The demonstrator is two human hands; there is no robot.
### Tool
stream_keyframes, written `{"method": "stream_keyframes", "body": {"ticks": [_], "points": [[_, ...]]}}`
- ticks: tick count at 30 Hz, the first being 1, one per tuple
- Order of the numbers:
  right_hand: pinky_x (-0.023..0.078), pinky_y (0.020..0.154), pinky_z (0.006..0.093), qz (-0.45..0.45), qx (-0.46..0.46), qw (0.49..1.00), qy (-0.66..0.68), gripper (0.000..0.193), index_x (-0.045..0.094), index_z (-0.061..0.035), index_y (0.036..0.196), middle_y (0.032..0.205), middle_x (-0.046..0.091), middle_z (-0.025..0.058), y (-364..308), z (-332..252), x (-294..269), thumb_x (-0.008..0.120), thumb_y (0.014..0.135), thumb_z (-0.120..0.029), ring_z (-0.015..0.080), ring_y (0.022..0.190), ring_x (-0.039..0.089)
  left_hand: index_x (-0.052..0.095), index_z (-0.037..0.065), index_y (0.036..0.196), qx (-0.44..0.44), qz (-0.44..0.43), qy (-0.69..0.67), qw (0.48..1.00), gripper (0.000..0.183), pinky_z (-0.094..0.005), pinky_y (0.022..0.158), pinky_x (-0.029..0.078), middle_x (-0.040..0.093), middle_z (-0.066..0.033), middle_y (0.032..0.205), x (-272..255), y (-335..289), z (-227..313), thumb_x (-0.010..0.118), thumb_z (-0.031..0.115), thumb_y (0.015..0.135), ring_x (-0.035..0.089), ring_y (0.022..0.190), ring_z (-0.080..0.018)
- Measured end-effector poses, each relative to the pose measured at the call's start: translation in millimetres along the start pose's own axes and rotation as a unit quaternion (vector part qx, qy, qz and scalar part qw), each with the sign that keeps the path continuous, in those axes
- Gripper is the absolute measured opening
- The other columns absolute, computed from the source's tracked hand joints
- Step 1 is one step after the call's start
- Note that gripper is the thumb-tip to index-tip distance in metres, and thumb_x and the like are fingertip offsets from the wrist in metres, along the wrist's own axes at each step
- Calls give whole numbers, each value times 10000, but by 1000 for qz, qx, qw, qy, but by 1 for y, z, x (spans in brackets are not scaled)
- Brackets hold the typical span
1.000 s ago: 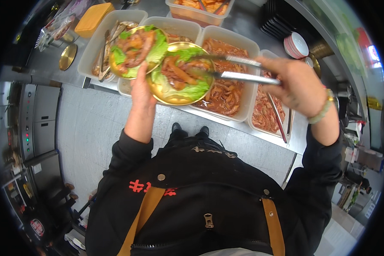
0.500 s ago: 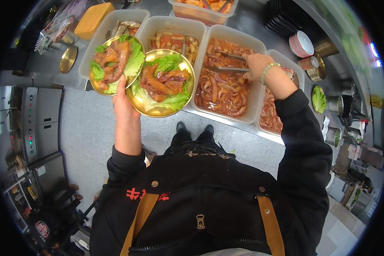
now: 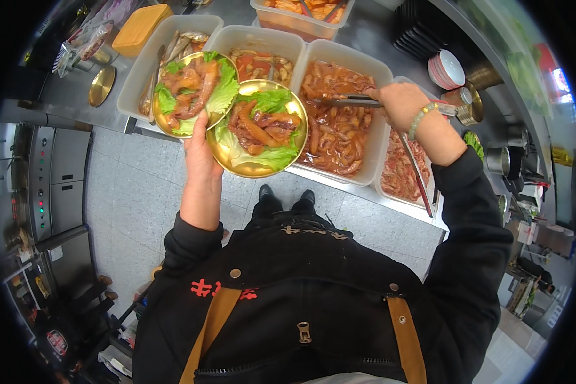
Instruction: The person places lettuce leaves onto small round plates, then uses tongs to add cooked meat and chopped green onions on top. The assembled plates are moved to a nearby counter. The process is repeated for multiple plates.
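Observation:
My left hand (image 3: 201, 150) grips two overlapping round gold plates by their near edges. On the left plate (image 3: 160, 118) and the right plate (image 3: 244, 170) lie green lettuce and pieces of orange-brown marinated meat. Metal tongs (image 3: 342, 101) are in my right hand (image 3: 404, 105), which wears a beaded bracelet. The tongs reach left over a deep translucent tub (image 3: 381, 137) of marinated meat in reddish sauce. Their arms lie close together, and I cannot tell whether a piece is between the tips.
More tubs stand alongside: one with fish (image 3: 192, 41), one with meat in red sauce (image 3: 288, 48), and one with sliced meat (image 3: 400, 168) crossed by other tongs (image 3: 419, 176). Stacked white bowls (image 3: 451, 69) and black trays (image 3: 416, 32) sit at the far right. A yellow box (image 3: 141, 29) is far left.
My right hand has moved right and slightly down, and its tongs' arms have drawn closer together. My left hand has shifted the two plates a little to the right.

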State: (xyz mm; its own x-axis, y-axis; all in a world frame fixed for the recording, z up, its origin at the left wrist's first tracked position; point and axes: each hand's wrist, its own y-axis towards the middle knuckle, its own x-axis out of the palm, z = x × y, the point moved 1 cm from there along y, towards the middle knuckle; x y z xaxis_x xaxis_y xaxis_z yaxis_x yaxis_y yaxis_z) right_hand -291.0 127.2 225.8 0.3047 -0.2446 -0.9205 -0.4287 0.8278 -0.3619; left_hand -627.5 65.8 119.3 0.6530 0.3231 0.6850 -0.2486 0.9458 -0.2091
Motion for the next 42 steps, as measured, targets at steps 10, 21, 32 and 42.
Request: {"method": "stream_keyframes", "body": {"ticks": [10,21,32,42], "points": [[509,695,409,83,11,996,-9,357,623,-122,1090,779,634,153,-42,29,-54,653,734,-115,320,777,628,482,-22,1201,-4,19,-3,1000,362,-335,873,494,572,-126,1153,18,-21,-17,571,143,892,588,1009,-216],[511,683,404,131,-61,989,-32,296,644,-125,1041,786,645,141,-40,56,-20,616,747,-103,307,760,636,441,-25,1249,-4,24,3,1000,393,-341,909,480,544,-141,1212,39,-42,-49,539,135,904,564,1070,-227],[512,561,308,178,-37,978,103,397,576,-51,1179,703,595,120,-105,39,-130,613,784,-31,213,539,598,460,-12,1227,-4,18,6,1000,362,-353,879,495,551,-128,1178,61,-28,-62,546,101,893,568,1044,-233],[479,639,341,162,-82,983,34,406,602,-28,1145,770,618,145,-170,32,-118,652,743,-59,257,628,586,481,-19,1208,-90,-103,43,990,359,-340,826,512,570,-136,1150,134,-34,-66,550,153,902,591,997,-222]]}}
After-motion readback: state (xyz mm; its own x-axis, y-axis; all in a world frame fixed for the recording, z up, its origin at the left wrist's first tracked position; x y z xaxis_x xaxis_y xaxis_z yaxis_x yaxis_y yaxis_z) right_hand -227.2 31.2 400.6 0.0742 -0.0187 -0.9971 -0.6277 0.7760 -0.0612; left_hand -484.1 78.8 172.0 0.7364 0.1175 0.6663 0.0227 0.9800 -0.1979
